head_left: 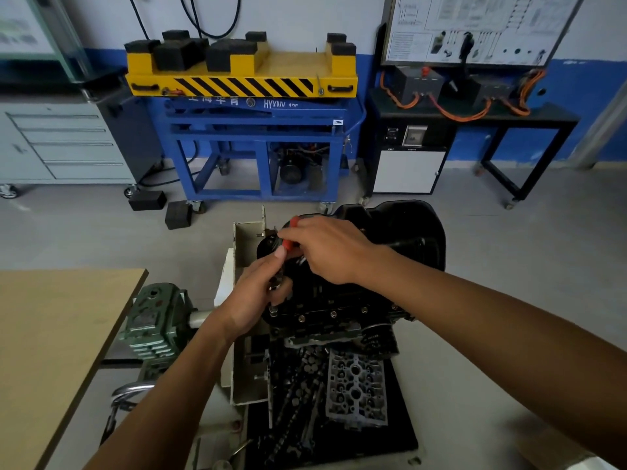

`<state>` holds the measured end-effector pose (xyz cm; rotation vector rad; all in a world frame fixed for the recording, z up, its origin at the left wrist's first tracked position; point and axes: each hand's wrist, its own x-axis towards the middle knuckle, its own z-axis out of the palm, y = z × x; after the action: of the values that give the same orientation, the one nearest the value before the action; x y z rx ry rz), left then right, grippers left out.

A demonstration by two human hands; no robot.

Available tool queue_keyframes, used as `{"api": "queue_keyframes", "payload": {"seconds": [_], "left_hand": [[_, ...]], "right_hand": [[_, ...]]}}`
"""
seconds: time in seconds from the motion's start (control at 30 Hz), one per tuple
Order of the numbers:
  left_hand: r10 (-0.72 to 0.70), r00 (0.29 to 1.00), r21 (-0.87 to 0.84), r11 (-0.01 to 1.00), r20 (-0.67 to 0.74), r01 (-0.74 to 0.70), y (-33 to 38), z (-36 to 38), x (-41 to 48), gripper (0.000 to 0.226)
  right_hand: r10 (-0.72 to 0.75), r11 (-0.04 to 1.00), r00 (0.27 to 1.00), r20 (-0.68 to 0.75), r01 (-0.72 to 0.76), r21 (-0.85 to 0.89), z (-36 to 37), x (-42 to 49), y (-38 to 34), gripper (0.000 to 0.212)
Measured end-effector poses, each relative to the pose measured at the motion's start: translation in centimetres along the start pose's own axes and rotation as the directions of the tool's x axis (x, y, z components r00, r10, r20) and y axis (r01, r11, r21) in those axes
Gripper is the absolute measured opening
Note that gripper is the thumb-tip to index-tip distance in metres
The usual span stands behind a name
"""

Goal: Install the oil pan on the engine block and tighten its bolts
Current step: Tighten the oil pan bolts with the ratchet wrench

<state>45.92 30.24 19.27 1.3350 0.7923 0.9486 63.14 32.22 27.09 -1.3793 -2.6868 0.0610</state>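
Fingers of the right hand [325, 249] are curled round the red handle of a tool [290, 246]. The grip is closed tight, knuckles up, over the left end of the oil pan [410, 232]. The left hand [254, 300] comes in from below. Its grip is narrow, fingers wrapped round the tool's metal shaft, and the thumb tip touches the red handle. The shaft points down at the near left corner of the pan's flange, though I cannot tell whether it sits on a bolt.

The black oil pan lies on top of the engine block [339, 329], which is held on a stand [246, 374]. A row of bolts [333, 313] shows along the flange's near edge. On the black tray [400, 435] below the block, a cylinder head [356, 388] lies toward the right edge, with camshafts [291, 401] beside it on the left. A green gearbox [152, 320] joins the stand's left side, just beside the corner of a wooden bench [51, 334].

Across the grey floor [543, 249] stands a blue lift cart [258, 144] with a yellow, black-striped top, and two black blocks [178, 215] lie by its wheels. A grey drawer cabinet [61, 144] stands at the left. At the right, a black table [529, 123] carries orange cables under a wall board [475, 25].
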Motion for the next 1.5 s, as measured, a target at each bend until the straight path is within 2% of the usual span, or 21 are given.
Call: {"api": "queue_keyframes", "payload": {"seconds": [0.07,0.17,0.33,0.47,0.57,0.67,0.83,0.93,1.03,1.13,1.27,1.4,1.5], "left_hand": [[0.014,1.000,-0.021,1.000,-0.018,-0.015,0.1,-0.1,0.0,0.059],[0.035,0.999,-0.024,0.999,-0.030,-0.036,0.3,0.0,-0.2,0.031],[0.036,0.953,-0.037,0.998,-0.301,-0.049,0.2,0.4,0.1,0.047],[0.008,0.908,-0.049,0.998,-0.418,-0.031,0.2,1.1,0.5,0.030],[0.025,0.893,-0.008,0.999,-0.449,-0.033,0.3,1.3,0.8,0.027],[0.036,0.904,-0.006,0.999,-0.425,-0.042,0.0,1.2,1.0,0.028],[0.020,0.927,-0.054,0.998,-0.375,-0.043,-0.2,0.9,0.7,0.033],[-0.004,0.931,-0.066,0.998,-0.364,-0.022,-0.1,0.8,0.7,0.033],[-0.022,0.948,-0.045,0.999,-0.318,0.008,0.0,0.8,0.8,0.034],[-0.032,0.964,-0.039,0.999,-0.264,0.022,-0.1,0.4,0.5,0.037],[-0.023,0.987,-0.033,0.999,-0.162,0.018,-0.4,0.2,0.2,0.033],[-0.024,0.997,-0.050,0.999,-0.070,0.020,0.0,0.3,-0.1,0.041],[-0.020,1.000,-0.077,0.997,-0.009,0.020,0.1,0.1,-0.2,0.047]], "right_hand": [[-0.011,1.000,1.000,0.005,0.011,0.028,0.2,0.4,0.0,0.050],[-0.012,0.999,1.000,-0.005,0.012,0.045,0.6,0.3,0.2,0.044],[0.009,1.000,1.000,-0.008,-0.009,-0.008,0.0,-1.0,0.6,0.017],[0.028,1.000,0.999,0.034,-0.028,-0.007,-1.0,-2.2,0.2,0.031],[-0.001,0.998,0.996,0.085,-0.005,0.067,-1.4,-3.2,-1.2,0.044],[-0.046,0.985,0.990,0.130,0.024,0.168,-0.8,-3.8,-3.4,0.054],[-0.022,0.970,0.979,0.201,-0.028,0.242,-1.3,-3.6,-3.5,0.055],[-0.004,0.970,0.952,0.305,-0.071,0.234,-2.2,-3.1,-2.3,0.051],[0.013,0.989,0.940,0.341,-0.062,0.132,-2.7,-2.9,-1.6,0.047],[0.062,0.998,0.963,0.264,-0.061,-0.009,-2.8,-2.4,-0.6,0.040],[0.091,0.991,0.991,0.099,-0.081,-0.109,-2.0,-1.2,0.3,0.014],[0.096,0.991,0.995,0.015,-0.095,-0.096,-0.8,0.1,0.3,0.018],[0.062,0.998,0.998,0.016,-0.061,-0.029,-0.6,0.3,0.0,0.014]]}}
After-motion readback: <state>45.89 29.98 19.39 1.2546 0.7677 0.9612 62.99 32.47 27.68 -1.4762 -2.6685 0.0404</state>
